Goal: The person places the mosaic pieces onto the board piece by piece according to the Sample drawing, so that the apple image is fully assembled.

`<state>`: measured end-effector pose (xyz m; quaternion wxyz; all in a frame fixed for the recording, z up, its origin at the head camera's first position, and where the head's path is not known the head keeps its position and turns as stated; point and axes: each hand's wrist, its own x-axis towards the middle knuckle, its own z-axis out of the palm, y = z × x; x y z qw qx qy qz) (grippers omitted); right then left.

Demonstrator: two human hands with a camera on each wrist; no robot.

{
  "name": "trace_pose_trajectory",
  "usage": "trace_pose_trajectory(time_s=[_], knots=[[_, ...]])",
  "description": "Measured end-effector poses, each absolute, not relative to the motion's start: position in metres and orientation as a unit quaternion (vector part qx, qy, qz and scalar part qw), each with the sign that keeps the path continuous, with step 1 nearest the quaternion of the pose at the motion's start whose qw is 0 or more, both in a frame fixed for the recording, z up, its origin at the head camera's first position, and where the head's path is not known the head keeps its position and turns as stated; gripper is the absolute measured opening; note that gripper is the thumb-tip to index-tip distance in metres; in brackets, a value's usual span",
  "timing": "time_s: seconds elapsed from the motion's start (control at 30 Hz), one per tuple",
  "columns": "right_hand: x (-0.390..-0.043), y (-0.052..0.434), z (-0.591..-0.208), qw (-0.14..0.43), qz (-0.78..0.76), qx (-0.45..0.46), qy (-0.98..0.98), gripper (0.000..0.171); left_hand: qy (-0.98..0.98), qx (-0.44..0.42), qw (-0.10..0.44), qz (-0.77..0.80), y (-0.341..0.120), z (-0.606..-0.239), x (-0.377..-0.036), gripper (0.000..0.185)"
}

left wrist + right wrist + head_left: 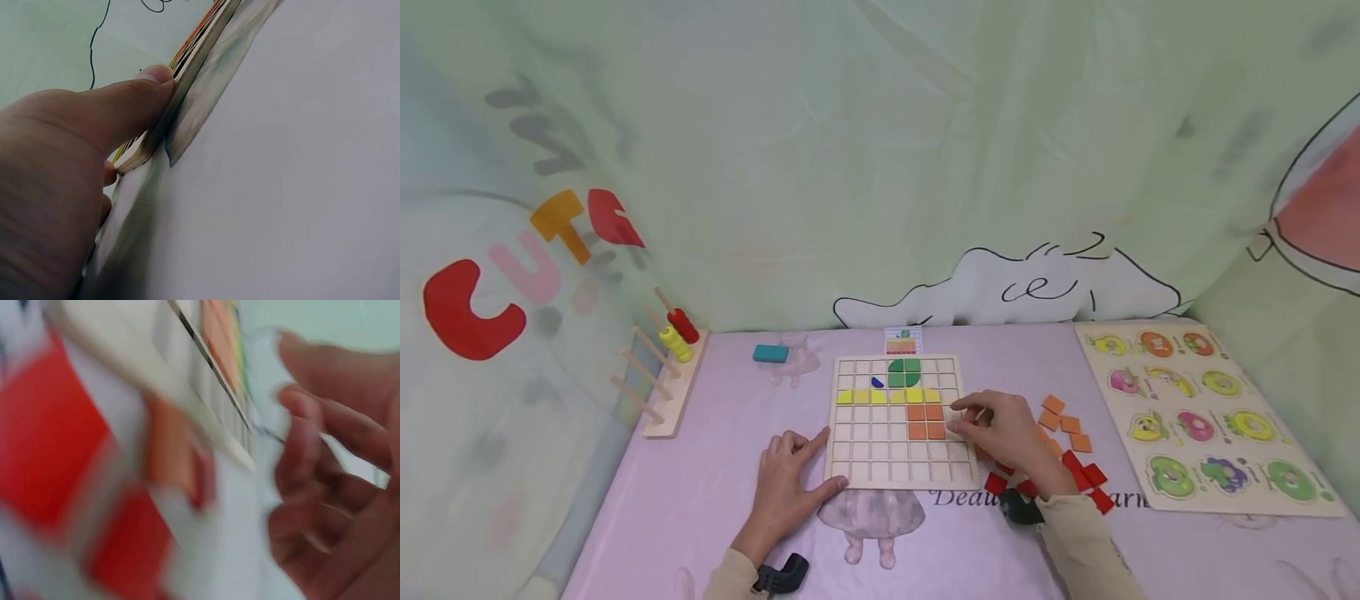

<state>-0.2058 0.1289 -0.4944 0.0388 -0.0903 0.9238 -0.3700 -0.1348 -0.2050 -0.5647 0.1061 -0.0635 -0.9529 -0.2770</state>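
Observation:
A square wooden grid board (880,454) lies on the table, its cells partly filled. Green curved pieces (912,379) sit near its top, with a small blue piece (877,382) to their left. Below them runs a row of yellow pieces (878,397), then a block of orange squares (917,431). My left hand (786,479) touches the board's lower-left corner, thumb at the front edge and index finger along the left side. Over the right side of the board is my right hand (1003,425), thumb and index finger apart with nothing between them.
Loose orange squares (1070,424) and red squares (1093,475) lie right of the board. A small picture card (892,334) is behind it. Farther right lies a fruit puzzle board (1165,450); at left stand a peg rack (658,429) with beads and a teal block (771,354).

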Motion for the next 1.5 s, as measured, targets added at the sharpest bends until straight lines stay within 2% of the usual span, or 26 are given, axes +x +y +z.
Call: trace_pose_trajectory(time_s=[0.17,0.27,0.37,0.6,0.83,1.03,1.13,1.3,1.5], knots=[[-0.195,0.159,-0.483,0.108,-0.325,-0.083,0.936,0.037,-0.955,-0.060,0.101,-0.273,-0.208,-0.563,-0.134,0.079],[-0.188,0.166,-0.484,0.121,-0.306,-0.087,0.940,0.044,-0.955,-0.058,0.102,-0.274,-0.210,-0.561,-0.134,0.078],[-0.187,0.164,-0.487,0.106,-0.297,-0.086,0.945,0.043,-0.956,-0.056,0.102,-0.271,-0.211,-0.561,-0.133,0.078],[-0.186,0.152,-0.497,0.101,-0.275,-0.083,0.952,0.026,-0.955,-0.051,0.105,-0.273,-0.211,-0.562,-0.130,0.078],[-0.188,0.157,-0.497,0.097,-0.319,-0.069,0.940,0.025,-0.951,-0.065,0.113,-0.281,-0.208,-0.564,-0.130,0.078],[-0.195,0.155,-0.502,0.034,-0.389,-0.102,0.915,0.033,-0.950,-0.072,0.120,-0.278,-0.208,-0.563,-0.133,0.077],[-0.199,0.143,-0.504,0.015,-0.417,-0.098,0.904,0.027,-0.950,-0.071,0.117,-0.280,-0.208,-0.563,-0.134,0.077],[-0.205,0.114,-0.502,0.034,-0.461,-0.084,0.883,0.032,-0.950,-0.070,0.114,-0.282,-0.206,-0.565,-0.135,0.077],[-0.217,0.081,-0.502,0.017,-0.443,-0.126,0.888,0.028,-0.949,-0.069,0.116,-0.285,-0.205,-0.564,-0.134,0.077]])
